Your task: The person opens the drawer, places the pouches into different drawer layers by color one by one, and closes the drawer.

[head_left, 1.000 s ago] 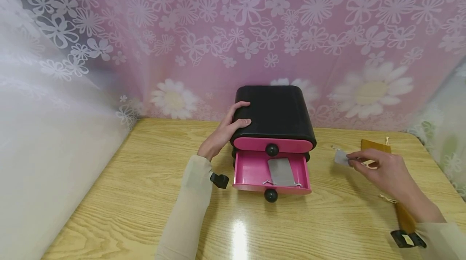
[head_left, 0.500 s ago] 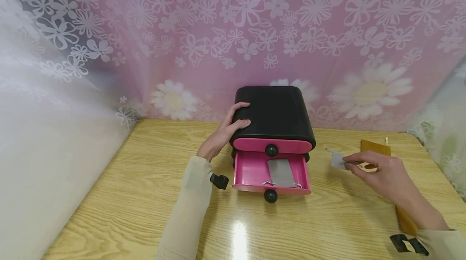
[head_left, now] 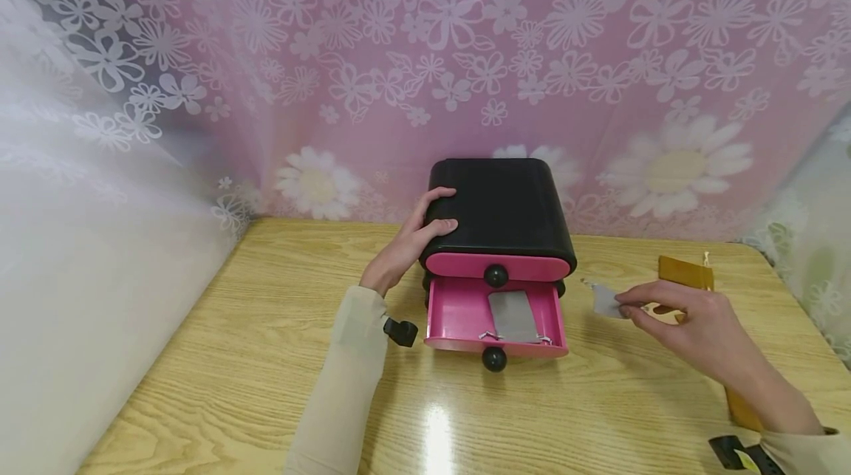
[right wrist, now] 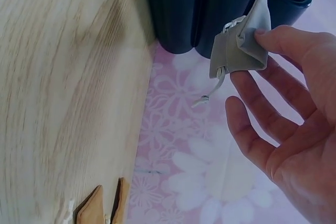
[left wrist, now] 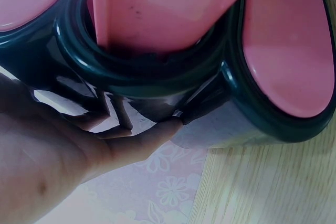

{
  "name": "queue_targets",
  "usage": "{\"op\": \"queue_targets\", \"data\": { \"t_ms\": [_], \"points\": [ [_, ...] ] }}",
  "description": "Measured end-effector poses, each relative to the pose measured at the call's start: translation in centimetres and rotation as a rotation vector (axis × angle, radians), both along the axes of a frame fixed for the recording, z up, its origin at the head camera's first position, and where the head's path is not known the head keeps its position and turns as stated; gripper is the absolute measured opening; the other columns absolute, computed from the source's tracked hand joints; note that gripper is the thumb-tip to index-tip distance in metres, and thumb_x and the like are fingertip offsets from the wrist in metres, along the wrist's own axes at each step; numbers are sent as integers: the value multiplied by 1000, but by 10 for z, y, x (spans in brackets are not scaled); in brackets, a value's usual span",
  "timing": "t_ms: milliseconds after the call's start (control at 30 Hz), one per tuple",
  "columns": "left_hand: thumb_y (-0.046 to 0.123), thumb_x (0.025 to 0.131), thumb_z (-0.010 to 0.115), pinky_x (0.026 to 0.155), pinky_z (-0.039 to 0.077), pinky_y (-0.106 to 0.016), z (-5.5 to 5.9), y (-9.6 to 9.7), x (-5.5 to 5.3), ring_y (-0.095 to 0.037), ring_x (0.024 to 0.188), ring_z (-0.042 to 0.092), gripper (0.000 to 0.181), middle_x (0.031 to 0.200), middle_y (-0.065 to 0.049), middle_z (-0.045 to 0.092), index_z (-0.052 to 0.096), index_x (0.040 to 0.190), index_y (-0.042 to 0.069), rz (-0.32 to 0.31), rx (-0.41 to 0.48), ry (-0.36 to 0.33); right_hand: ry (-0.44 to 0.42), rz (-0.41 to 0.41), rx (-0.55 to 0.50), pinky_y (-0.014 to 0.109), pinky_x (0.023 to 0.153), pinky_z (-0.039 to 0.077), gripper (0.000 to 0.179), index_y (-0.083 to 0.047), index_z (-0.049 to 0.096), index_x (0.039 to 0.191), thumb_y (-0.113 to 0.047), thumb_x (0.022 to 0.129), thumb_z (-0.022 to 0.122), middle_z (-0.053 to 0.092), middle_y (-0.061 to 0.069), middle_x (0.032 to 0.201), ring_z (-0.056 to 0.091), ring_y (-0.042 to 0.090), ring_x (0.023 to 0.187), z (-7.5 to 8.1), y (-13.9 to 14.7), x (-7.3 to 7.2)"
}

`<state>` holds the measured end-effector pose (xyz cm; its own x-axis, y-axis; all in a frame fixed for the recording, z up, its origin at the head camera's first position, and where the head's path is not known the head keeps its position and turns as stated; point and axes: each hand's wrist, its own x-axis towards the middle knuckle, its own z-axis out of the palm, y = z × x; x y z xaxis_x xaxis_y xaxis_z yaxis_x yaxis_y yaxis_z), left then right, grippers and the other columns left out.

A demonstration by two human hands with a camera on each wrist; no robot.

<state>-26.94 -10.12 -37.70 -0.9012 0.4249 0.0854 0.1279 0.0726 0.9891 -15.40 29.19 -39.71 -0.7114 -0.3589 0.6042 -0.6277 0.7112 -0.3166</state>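
A black mini drawer unit (head_left: 499,202) with pink fronts stands on the table, its lower drawer (head_left: 459,316) pulled out. Inside that drawer lies a grey drawstring pouch (head_left: 513,316) with its cords at the front. My left hand (head_left: 402,246) rests against the unit's upper left side, thumb and a finger on its top; in the left wrist view its fingers (left wrist: 142,142) lie along the black side. To the right of the drawer, my right hand (head_left: 691,320) pinches another small grey drawstring pouch (right wrist: 239,45) between thumb and fingers, above the table, cords hanging free.
Mustard-brown drawstring pouches lie at the right: one brown pouch (head_left: 685,272) behind the right hand, another brown pouch (head_left: 741,408) partly under the right forearm. A flowered pink curtain (head_left: 399,91) hangs behind the wood-grain table (head_left: 266,357).
My right hand has moved slightly left and toward me with the grey pouch, closer to the drawer. My left hand and the drawer unit stay in place.
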Motion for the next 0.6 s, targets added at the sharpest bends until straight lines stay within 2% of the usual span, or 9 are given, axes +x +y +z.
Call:
{"op": "queue_targets", "data": {
  "t_ms": [367, 467, 500, 600],
  "points": [
    [35, 100, 57, 116, 37, -50, 1, 0, 0, -23, 130, 55, 50, 156, 4, 36, 41, 147, 44, -3, 0, 5, 30, 58, 17, 6, 69, 51, 57, -28, 79, 98, 10, 57, 90, 75, -15, 90, 61, -20, 85, 6, -7, 6],
    [34, 101, 57, 116, 36, -51, 1, 0, 0, -23, 131, 54, 49, 157, 5, 33, 41, 146, 44, 3, -7, 10, 28, 78, 0, 7, 71, 52, 52, -28, 79, 99, 6, 62, 90, 75, -13, 91, 62, -18, 88, 5, -9, 7],
    [34, 101, 57, 117, 36, -51, 0, 0, 0, -23, 131, 54, 49, 157, 5, 33, 41, 146, 44, 4, -9, 11, 28, 89, -8, 6, 71, 52, 42, -28, 79, 100, -2, 69, 90, 76, -13, 92, 63, -18, 88, 5, -10, 7],
    [34, 101, 57, 117, 35, -51, 0, 0, 0, -23, 133, 52, 48, 158, 6, 31, 41, 146, 45, 5, -11, 9, 35, 96, -13, 7, 70, 51, 37, -29, 79, 101, -7, 73, 90, 75, -14, 92, 63, -17, 87, 4, -12, 8]
  ]
}}
